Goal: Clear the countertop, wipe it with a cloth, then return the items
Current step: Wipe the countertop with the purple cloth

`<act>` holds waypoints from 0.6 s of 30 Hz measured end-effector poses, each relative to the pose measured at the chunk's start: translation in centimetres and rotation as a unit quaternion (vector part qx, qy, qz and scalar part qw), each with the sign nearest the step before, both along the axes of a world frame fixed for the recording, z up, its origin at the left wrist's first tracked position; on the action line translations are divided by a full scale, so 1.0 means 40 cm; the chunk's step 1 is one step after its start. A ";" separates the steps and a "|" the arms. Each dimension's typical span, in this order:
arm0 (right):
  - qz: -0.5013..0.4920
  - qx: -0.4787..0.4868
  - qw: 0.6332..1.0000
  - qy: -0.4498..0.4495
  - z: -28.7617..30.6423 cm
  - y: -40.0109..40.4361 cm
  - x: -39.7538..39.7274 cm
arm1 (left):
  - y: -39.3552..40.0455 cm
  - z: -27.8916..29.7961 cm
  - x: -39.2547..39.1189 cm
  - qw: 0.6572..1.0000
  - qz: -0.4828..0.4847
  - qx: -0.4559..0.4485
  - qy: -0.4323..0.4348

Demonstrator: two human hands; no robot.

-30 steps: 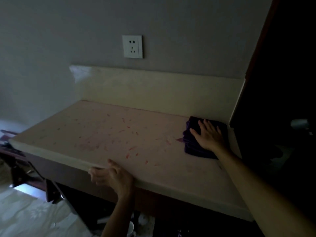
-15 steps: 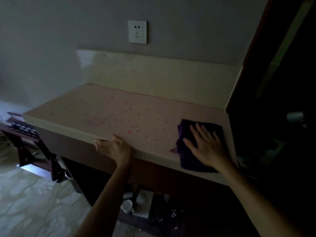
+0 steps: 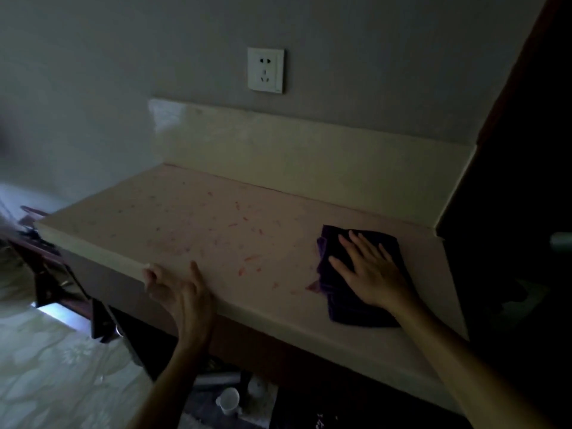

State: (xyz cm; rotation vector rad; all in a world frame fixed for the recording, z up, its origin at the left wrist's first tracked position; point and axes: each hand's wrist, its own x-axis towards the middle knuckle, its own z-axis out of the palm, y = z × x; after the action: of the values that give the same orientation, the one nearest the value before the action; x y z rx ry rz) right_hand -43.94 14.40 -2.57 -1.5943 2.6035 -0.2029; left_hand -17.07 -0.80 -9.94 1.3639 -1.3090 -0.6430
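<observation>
A pale countertop (image 3: 216, 218) speckled with red and purple flecks fills the middle of the head view. A folded dark purple cloth (image 3: 337, 308) lies on its right part. My right hand (image 3: 368, 270) presses flat on the cloth with straight, spread fingers. My left hand (image 3: 178, 289) rests on the counter's front edge, thumb on top and fingers curled over the rim.
A cream backsplash (image 3: 309, 156) runs along the wall under a white socket (image 3: 265, 70). A dark cabinet side (image 3: 510, 150) bounds the counter on the right. A white cup (image 3: 228, 400) and other small items sit on the floor below. A dark wooden rack (image 3: 46, 274) stands at left.
My right hand has drawn the cloth from the back right corner toward the front edge. My left hand stays on the front edge.
</observation>
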 end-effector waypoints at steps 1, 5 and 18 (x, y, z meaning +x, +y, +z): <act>-0.005 -0.003 1.000 0.001 -0.004 -0.050 -0.022 | -0.005 -0.007 -0.007 1.000 0.002 -0.004 0.005; -0.029 -0.008 1.000 0.006 -0.004 -0.241 -0.100 | -0.018 -0.017 -0.018 1.000 0.013 -0.015 0.008; 0.039 -0.023 0.999 0.000 -0.004 -0.016 0.202 | 0.000 0.014 0.028 0.997 -0.046 0.033 -0.051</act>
State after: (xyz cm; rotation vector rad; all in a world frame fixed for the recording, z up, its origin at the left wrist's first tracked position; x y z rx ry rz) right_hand -35.87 13.76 -2.73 -1.7060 2.5488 -0.2586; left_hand -15.95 -0.80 -9.37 1.4123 -1.4505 -0.6914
